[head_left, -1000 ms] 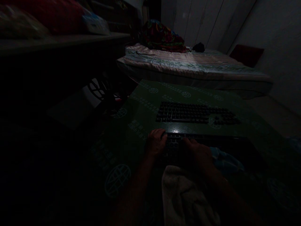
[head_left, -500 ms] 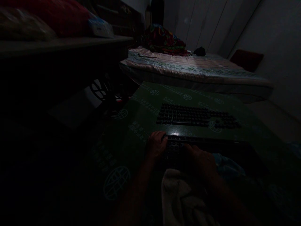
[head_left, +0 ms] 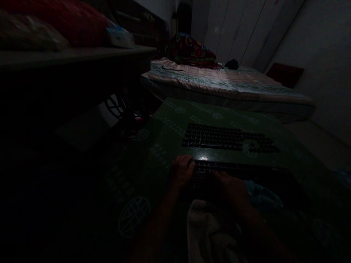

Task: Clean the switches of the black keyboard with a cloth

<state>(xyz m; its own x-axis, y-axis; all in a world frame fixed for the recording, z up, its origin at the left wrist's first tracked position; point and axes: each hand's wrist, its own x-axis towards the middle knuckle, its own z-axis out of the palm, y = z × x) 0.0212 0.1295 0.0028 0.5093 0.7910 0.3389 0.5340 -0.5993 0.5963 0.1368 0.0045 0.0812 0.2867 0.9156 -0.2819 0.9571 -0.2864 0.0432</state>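
A black keyboard body (head_left: 263, 174) lies on a green printed tabletop (head_left: 153, 171), its left part showing bare key mounts. My left hand (head_left: 182, 170) grips its left end, thumb along the top edge. Fingers bent, my right hand (head_left: 231, 188) is closed over the keyboard just right of the bare mounts. A blue cloth (head_left: 261, 194) bunches out from beneath that hand; what the fingertips press on is hidden. Beyond the keyboard, loose black keycaps (head_left: 216, 137) lie in rows, laid out like a keyboard.
In front of me a pale cloth (head_left: 204, 223) lies between my forearms. A bed (head_left: 233, 82) with a heaped dark-red blanket (head_left: 192, 51) stands behind the table. To the left, a counter (head_left: 82, 56) carries wrapped bundles. The room is very dark.
My right hand has shifted slightly left over the keyboard, and the blue cloth with it. My left hand keeps its hold. The view has tipped a little.
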